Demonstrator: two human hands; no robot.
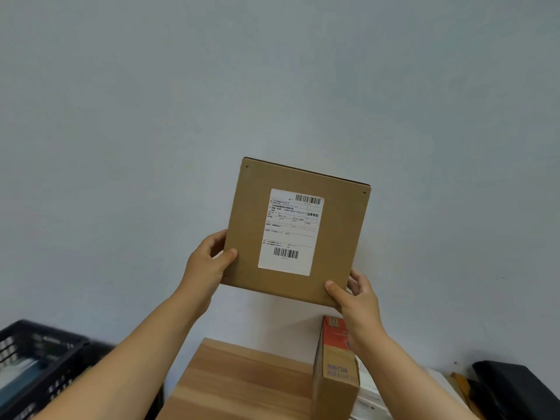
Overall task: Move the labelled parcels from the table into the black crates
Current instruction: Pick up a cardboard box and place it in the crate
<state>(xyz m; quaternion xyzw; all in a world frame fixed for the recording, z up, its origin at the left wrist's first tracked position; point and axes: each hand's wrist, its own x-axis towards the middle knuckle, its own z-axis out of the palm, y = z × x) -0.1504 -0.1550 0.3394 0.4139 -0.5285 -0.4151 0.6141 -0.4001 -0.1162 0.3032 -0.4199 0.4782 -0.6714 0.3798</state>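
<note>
Pale grey-blue wall (272, 71), flat and matte, fills most of what can be seen from where the person stands. Below it runs a light wooden bench (242, 380) with a striped, smooth grain. Off to the left sits a black plastic lattice crate (36, 356), its open-grid walls rigid-looking, with something pale inside that I cannot make out. At the far right lies a dark, soft-looking black bag (515, 386).

Held up in front of the wall, well above the bench, is a flat square brown cardboard parcel (333, 237), stiff and thin, its white printed shipping label (291, 231) facing the person. The left hand (206, 268) pinches its lower left edge, thumb on the front and fingers curled behind; the right hand (360, 301) grips the lower right corner likewise. On the bench stands a taller brown carton with a red printed top (333, 374), upright, just under the right wrist.

Both grips sit low on smooth card, so a quick swing toward the crate could, I'd guess, let the parcel tip or slide. Lowering the right arm carelessly might also knock the standing carton over.
</note>
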